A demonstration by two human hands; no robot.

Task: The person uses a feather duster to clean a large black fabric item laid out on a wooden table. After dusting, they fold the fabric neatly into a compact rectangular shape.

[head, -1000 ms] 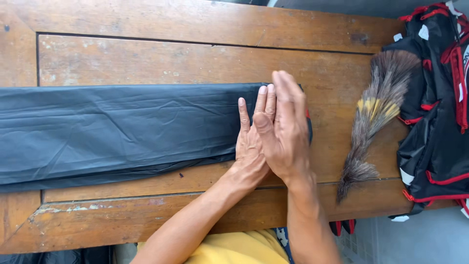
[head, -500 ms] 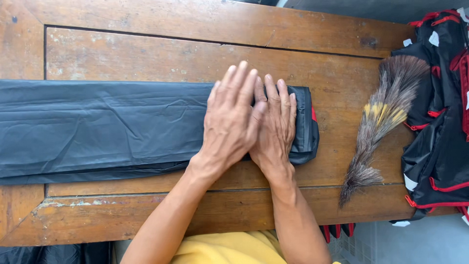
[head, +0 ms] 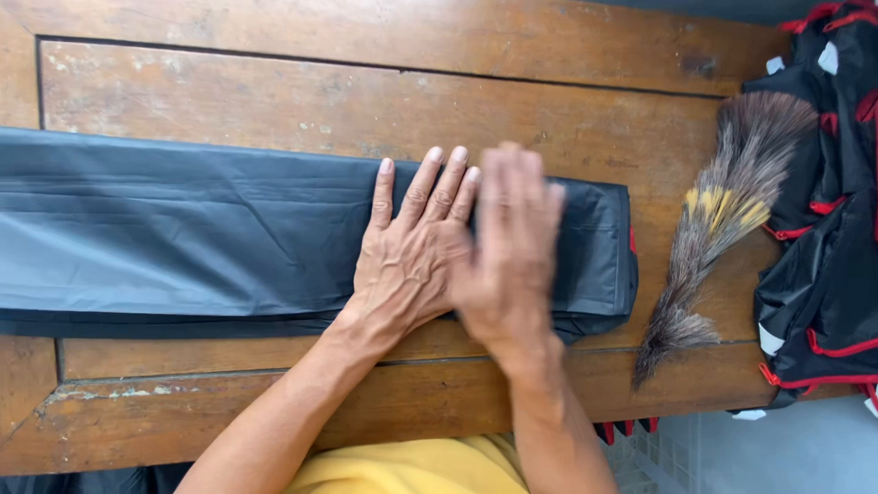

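Toward the desk's (head: 229,82) right end, on the folded black fabric (head: 183,229) lying lengthwise across it, the left hand (head: 412,256) presses flat, fingers spread, while the blurred right hand (head: 512,247), open and gripping nothing, best smooths outward with even pressure.

A big brown wooden table (head: 366,82) fills most of the view. Its top has old white scratches and a dark spot near the far right corner. A feather duster (head: 722,220) lies on the right side of the table. Its feathers are grey and brown with a bit of yellow. Next to it, at the right edge, sits a pile of black cloth with red trim (head: 823,229). A bit of yellow shirt (head: 412,468) shows at the bottom.
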